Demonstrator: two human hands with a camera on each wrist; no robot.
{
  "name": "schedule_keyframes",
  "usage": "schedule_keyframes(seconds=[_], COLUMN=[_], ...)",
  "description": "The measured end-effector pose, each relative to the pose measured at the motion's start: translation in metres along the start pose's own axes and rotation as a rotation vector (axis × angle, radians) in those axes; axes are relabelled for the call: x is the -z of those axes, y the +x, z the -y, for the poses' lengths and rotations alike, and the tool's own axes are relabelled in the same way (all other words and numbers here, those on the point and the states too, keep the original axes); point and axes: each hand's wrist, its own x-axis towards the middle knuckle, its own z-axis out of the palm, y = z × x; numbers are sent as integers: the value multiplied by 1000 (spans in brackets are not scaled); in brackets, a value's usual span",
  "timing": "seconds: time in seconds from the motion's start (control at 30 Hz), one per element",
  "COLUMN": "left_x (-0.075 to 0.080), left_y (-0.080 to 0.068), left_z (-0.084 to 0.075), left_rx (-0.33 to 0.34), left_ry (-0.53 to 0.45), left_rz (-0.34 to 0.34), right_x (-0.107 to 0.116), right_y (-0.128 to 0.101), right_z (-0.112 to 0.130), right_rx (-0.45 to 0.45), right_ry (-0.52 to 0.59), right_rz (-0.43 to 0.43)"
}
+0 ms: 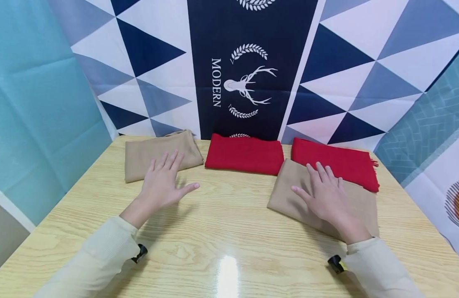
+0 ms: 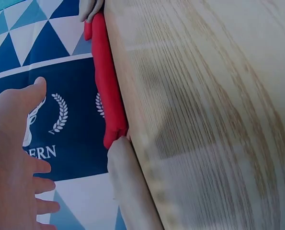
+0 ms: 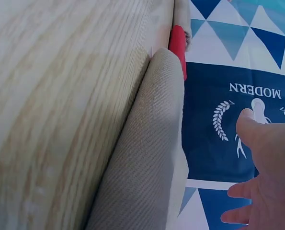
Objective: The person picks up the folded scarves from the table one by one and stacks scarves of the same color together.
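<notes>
Four folded cloths lie on the wooden table [image 1: 222,231]. My left hand [image 1: 164,182] is open with fingers spread, just above the table, its fingertips over the front edge of the left beige cloth [image 1: 140,159]. My right hand [image 1: 326,192] is open, palm down, over the right beige cloth [image 1: 287,192], and I cannot tell whether it touches it. That cloth overlaps the front edge of a red cloth [image 1: 341,163]. A second red cloth [image 1: 244,154] lies between the two. The left wrist view shows my left hand [image 2: 13,158] apart from the table [image 2: 219,120]. The right wrist view shows my right hand [image 3: 267,177] beside the beige cloth [image 3: 147,158].
A backdrop with blue triangles and a dark deer panel [image 1: 248,82] hangs right behind the table's far edge. Teal sheets close off the left [image 1: 36,116] and right sides. The near half of the table is bare wood with a glare spot [image 1: 227,269].
</notes>
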Motion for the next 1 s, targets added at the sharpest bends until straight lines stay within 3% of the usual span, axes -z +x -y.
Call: schedule_keyframes(seconds=[0.37, 1.0], left_x=[-2, -3], left_y=[4, 10], left_z=[-5, -12], left_rx=[-10, -45], left_ry=[-12, -14], left_rz=[27, -32], right_x=[2, 5], right_y=[2, 1], right_z=[-2, -5], right_rx=[12, 17], right_ry=[-29, -28], right_rz=[52, 110])
